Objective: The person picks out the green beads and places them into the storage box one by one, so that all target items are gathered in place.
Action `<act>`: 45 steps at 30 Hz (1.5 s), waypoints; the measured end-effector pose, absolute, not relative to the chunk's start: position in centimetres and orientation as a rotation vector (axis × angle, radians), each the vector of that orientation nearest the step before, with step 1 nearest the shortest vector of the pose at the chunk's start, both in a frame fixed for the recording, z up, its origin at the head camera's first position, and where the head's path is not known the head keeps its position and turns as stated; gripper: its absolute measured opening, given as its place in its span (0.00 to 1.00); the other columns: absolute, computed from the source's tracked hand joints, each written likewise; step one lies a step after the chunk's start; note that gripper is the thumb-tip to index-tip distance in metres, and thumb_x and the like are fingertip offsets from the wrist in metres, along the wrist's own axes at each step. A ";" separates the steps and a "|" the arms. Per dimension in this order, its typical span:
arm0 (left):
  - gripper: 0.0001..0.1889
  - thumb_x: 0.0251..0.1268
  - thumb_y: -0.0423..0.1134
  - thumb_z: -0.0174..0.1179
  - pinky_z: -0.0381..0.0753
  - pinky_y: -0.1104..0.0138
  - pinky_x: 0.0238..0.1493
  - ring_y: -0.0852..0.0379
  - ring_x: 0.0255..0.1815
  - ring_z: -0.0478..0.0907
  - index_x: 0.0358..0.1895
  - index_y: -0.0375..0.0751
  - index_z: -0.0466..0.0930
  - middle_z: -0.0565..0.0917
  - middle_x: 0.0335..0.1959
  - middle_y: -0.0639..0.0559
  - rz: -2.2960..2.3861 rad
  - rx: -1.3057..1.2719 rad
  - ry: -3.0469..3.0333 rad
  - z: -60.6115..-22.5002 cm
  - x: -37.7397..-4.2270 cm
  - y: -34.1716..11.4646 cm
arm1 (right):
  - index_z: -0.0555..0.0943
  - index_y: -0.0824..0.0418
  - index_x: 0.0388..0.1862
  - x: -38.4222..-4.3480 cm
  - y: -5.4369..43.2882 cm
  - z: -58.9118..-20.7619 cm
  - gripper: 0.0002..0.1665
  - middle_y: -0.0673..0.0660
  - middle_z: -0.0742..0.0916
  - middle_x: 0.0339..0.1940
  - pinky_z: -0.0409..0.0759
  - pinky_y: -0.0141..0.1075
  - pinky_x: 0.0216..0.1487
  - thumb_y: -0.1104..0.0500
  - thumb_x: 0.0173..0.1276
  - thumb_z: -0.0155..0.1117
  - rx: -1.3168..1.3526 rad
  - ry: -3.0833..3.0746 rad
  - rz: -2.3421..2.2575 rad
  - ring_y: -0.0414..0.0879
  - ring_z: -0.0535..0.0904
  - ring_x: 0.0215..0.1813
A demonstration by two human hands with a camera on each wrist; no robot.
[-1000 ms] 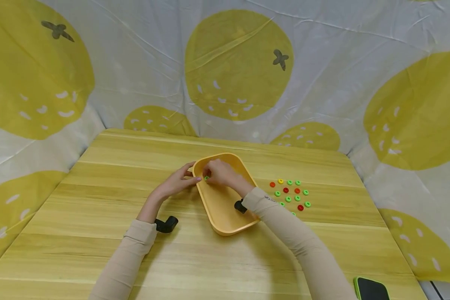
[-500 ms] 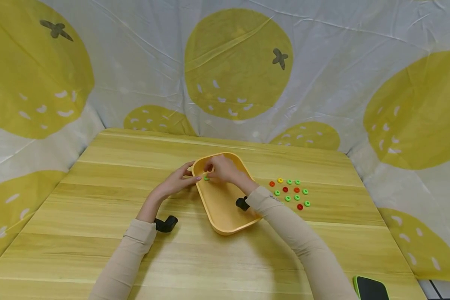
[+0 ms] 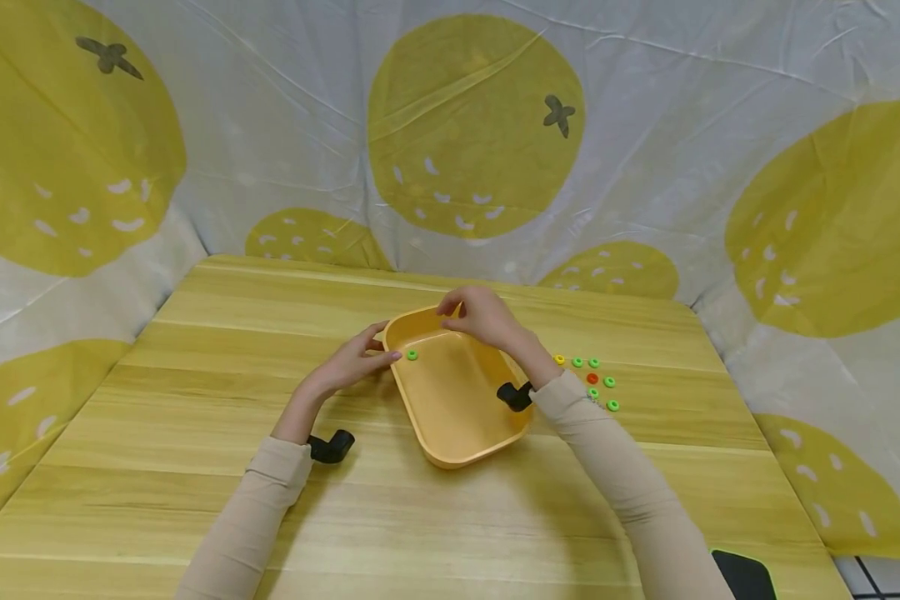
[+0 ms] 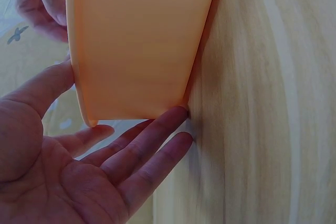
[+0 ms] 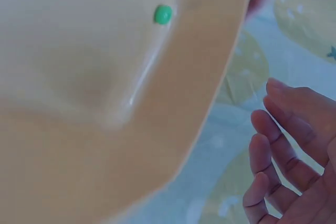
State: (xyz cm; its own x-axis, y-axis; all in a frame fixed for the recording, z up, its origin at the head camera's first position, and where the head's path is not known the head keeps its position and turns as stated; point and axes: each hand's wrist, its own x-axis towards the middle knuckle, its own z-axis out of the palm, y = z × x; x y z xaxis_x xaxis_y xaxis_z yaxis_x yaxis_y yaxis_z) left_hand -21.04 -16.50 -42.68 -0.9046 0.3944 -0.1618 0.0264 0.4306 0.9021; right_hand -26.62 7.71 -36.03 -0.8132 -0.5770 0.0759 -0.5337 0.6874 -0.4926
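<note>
An orange tray [image 3: 457, 400] stands slantwise on the table, with one small green ring-shaped bead [image 3: 412, 355] inside near its far left corner. My left hand [image 3: 348, 365] is at that corner: in the left wrist view the thumb touches the rim, while the fairly straight fingers [image 4: 149, 150] reach along the outside to the tray's lower edge. Over the far right rim hovers my right hand [image 3: 487, 318], its fingers loosely bent. The right wrist view shows nothing between the right thumb and fingers [image 5: 286, 161].
Right of the tray lie several ring beads, among them a yellow one [image 3: 558, 359], an orange-red one [image 3: 592, 378] and a green one [image 3: 612, 406]; the right forearm hides others. A dark phone-like object [image 3: 746, 577] is at the table's front right. A patterned cloth [image 3: 645, 125] hangs behind.
My right hand has risen from beside the green bead and moved right, to the tray's far right rim. The bead stays in the tray. My left hand has hardly moved.
</note>
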 end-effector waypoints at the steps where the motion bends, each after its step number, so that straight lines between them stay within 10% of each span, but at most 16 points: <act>1: 0.40 0.69 0.49 0.53 0.71 0.47 0.58 0.35 0.61 0.69 0.75 0.39 0.42 0.67 0.63 0.27 1.467 0.361 2.339 -42.7 -21.0 -16.5 | 0.85 0.62 0.42 -26.6 8.2 -35.8 0.11 0.55 0.87 0.39 0.77 0.36 0.39 0.59 0.62 0.66 -0.928 2.818 -0.795 0.46 0.78 0.34; 45: 0.38 0.70 0.47 0.53 0.72 0.50 0.58 0.38 0.60 0.71 0.75 0.38 0.43 0.69 0.61 0.28 1.471 0.402 2.343 -42.8 -21.2 -16.5 | 0.86 0.61 0.35 -21.3 22.9 -43.0 0.07 0.54 0.87 0.34 0.77 0.39 0.38 0.61 0.57 0.70 -0.429 2.888 -0.681 0.45 0.77 0.34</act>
